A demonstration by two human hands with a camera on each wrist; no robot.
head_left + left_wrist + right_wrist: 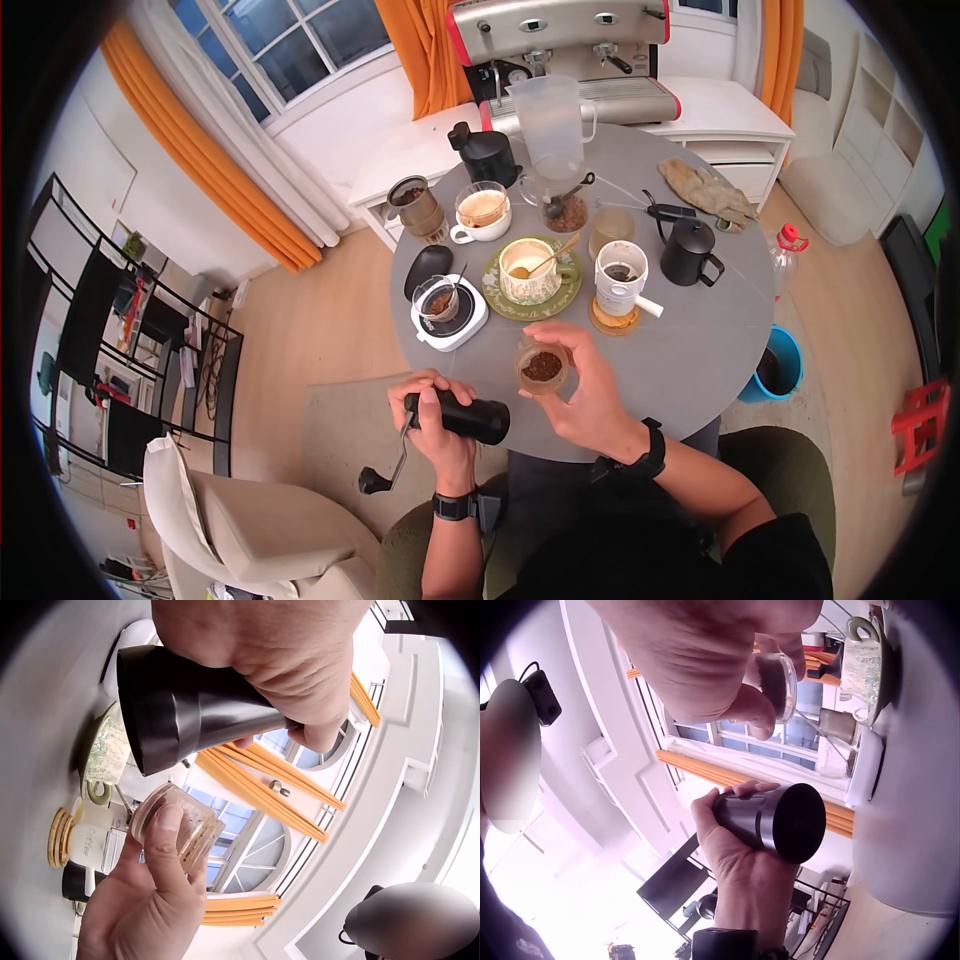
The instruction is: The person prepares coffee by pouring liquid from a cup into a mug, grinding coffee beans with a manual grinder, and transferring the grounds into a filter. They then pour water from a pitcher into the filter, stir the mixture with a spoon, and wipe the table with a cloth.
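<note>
In the head view the left hand point(440, 420) grips a black cylindrical hand grinder point(474, 418), tilted sideways, its crank hanging at the lower left. The right hand point(585, 390) holds a small clear glass jar point(543, 368) with dark brown grounds inside, between thumb and fingers, just beyond the table's near edge. Grinder and jar are apart. The right wrist view shows the grinder's wide end point(799, 823) open and dark inside, and the jar point(776, 686) in the right hand point(697, 667). The left wrist view has the jar point(176, 821) below the grinder point(187, 705).
On the grey table point(690, 350) stand a white scale point(450, 325) with a glass cup, a patterned cup on a green plate point(530, 305), a white mug point(620, 275), a black kettle point(688, 252) and a plastic pitcher point(548, 125). A blue bin point(785, 365) stands at the right.
</note>
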